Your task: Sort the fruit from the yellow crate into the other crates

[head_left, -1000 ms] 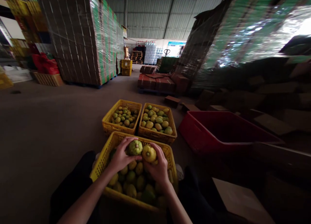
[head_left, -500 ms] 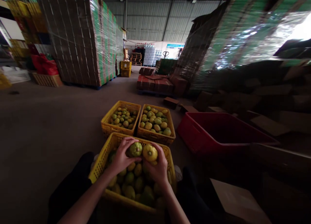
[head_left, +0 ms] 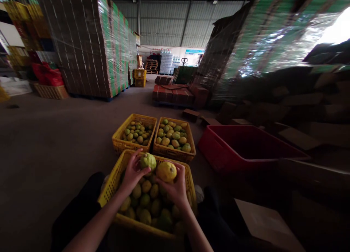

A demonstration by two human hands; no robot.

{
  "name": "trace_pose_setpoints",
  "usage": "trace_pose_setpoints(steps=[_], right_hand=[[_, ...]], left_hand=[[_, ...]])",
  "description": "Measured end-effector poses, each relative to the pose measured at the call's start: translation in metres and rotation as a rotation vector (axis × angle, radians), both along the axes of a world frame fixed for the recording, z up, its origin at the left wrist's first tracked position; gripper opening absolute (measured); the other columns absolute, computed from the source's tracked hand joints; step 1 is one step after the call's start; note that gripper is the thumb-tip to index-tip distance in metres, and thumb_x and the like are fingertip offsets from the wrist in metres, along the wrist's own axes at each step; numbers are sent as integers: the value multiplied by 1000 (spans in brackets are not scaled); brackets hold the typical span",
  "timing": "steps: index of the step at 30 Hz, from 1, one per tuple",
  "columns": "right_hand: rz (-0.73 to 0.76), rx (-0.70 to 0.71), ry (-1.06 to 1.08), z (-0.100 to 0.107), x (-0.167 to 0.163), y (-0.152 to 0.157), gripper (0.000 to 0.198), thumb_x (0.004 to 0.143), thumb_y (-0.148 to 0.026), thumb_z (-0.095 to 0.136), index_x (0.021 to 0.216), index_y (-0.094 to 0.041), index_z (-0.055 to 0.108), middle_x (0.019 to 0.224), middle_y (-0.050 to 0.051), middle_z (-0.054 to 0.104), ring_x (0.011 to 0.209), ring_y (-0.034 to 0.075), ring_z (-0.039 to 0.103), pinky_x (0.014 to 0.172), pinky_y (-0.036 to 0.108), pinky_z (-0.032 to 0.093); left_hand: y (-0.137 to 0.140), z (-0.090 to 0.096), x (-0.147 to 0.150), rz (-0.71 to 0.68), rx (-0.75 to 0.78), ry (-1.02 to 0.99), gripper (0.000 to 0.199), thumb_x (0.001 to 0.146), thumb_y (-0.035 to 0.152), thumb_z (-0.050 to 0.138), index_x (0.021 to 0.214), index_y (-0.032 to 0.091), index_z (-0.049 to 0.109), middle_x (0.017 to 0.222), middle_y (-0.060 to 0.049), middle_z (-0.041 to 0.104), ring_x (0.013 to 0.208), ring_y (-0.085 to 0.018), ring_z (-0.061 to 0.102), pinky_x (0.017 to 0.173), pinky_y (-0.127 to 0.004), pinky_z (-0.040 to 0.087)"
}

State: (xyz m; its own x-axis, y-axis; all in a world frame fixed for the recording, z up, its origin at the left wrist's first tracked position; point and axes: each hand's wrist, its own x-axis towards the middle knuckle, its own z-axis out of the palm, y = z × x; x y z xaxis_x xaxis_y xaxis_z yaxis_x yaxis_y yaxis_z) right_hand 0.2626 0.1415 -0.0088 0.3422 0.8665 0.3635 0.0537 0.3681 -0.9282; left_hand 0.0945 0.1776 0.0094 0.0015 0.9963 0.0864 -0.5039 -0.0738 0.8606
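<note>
A knobbly green lemon [head_left: 148, 161] sits in my left hand [head_left: 133, 174], thumb below it and fingers along its far left side. My right hand [head_left: 178, 185] is closed around a yellow lemon [head_left: 166, 171], its stem end turned toward me. Both fruits are held up side by side above a yellow plastic crate [head_left: 111, 188]. Inside that crate lie many green and yellowish lemons [head_left: 145, 201], some hidden by my hands and forearms.
Two more yellow crates of fruit, a left one [head_left: 116, 144] and a right one [head_left: 175, 155], stand just beyond. To the right is a red tub [head_left: 218, 150], with cardboard [head_left: 265, 219] nearer me. Wrapped box stacks [head_left: 79, 44] rise behind.
Both lemons have been turned in my fingers, the yellow one now lying more sideways. The green lemon has moved up and slightly left. The view has shifted a little.
</note>
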Motion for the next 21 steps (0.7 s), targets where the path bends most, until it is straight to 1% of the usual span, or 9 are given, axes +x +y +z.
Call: trace_pose_setpoints(steps=[3,5,7,10,13,15,17,19,21], right_hand=[[50,-48,219,3,-3,3,66,44,-15,91,100,-22,58,96,-2,67,87,18,64,78,28,55],[93,-100,400,3,-2,7,65,45,-16,90,102,-22,58,91,-2,68,80,16,64,70,25,56],[115,-143,586,0,0,13,61,47,-20,89,99,-20,59,85,-2,70,73,15,65,65,24,56],[148,-165,840,-6,7,21,47,48,-26,89,85,-18,62,76,-1,70,65,14,66,56,22,55],[208,-182,968,-7,14,23,40,48,-25,89,78,-18,63,77,0,73,63,14,68,49,20,52],[249,-202,990,-5,20,20,36,50,-21,87,77,-19,64,81,0,74,66,15,69,49,20,53],[289,-226,997,-4,26,16,28,53,-19,83,75,-19,64,80,-1,74,70,15,70,55,21,56],[321,-257,1011,-3,33,13,20,57,-19,77,71,-20,63,74,-2,73,74,16,71,64,24,59],[329,-281,1051,-3,36,11,14,59,-21,72,68,-20,61,69,-1,71,75,18,71,70,28,60]], left_hand=[[5,-4,-7,7,-195,-269,47,64,8,79,106,22,64,98,-4,71,88,-20,69,74,-26,56],[6,-3,-16,-30,-348,-420,33,77,13,69,109,19,64,102,-8,72,93,-24,70,76,-31,58],[5,-1,-26,-68,-451,-551,31,87,19,57,118,17,62,107,-13,72,101,-29,70,81,-39,59],[6,-4,-38,-58,-448,-699,40,95,22,43,132,18,56,111,-15,72,110,-31,67,92,-49,56],[9,-10,-41,-45,-402,-774,44,97,21,38,138,22,53,111,-13,72,111,-30,67,96,-53,54],[10,-12,-38,-58,-429,-781,44,98,21,35,139,23,52,107,-13,73,107,-29,69,92,-50,57],[11,-9,-34,-72,-482,-768,43,100,25,34,138,22,53,102,-13,74,100,-27,71,82,-43,61],[10,-3,-29,-80,-531,-750,41,101,32,35,135,20,55,97,-14,73,94,-27,72,70,-37,63],[9,5,-24,-80,-578,-715,40,99,39,41,129,17,58,90,-13,73,86,-27,73,59,-33,62]])
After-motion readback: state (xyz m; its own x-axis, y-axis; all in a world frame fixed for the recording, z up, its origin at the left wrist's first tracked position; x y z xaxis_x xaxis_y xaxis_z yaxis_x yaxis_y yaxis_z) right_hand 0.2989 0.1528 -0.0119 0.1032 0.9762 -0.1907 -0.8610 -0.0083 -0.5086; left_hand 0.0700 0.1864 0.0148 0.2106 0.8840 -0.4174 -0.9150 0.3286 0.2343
